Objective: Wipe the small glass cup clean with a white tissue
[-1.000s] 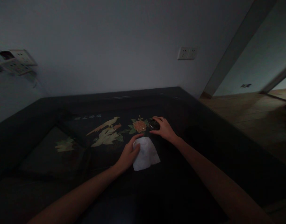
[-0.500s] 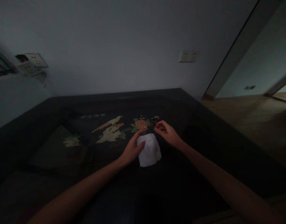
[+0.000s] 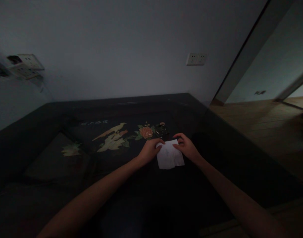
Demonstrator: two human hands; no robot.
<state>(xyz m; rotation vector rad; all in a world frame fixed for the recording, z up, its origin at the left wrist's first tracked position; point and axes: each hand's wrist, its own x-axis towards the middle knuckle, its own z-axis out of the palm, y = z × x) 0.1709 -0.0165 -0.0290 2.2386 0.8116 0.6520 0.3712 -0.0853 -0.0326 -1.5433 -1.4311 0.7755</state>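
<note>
A thin white tissue (image 3: 169, 157) hangs between my two hands over the dark tabletop, its lower edge uneven. My left hand (image 3: 151, 148) pinches its upper left corner between thumb and fingers. At the upper right corner, my right hand (image 3: 187, 147) grips the tissue in the same way, with the fingers curled. Just beyond the hands lies a crinkled, shiny, see-through thing (image 3: 162, 131), perhaps plastic, too dim to name.
The glossy dark table (image 3: 131, 191) bears a bird-and-flower picture (image 3: 114, 137) and stands against a pale wall (image 3: 112, 49). Wall sockets (image 3: 196, 59) are at the right, more sockets (image 3: 26, 66) at the left. Wooden floor (image 3: 248, 115) shows beyond the right edge.
My right hand has come from beside the shiny thing onto the tissue's right corner. My left hand and the tissue have shifted right, and the tissue's top edge is now stretched straighter.
</note>
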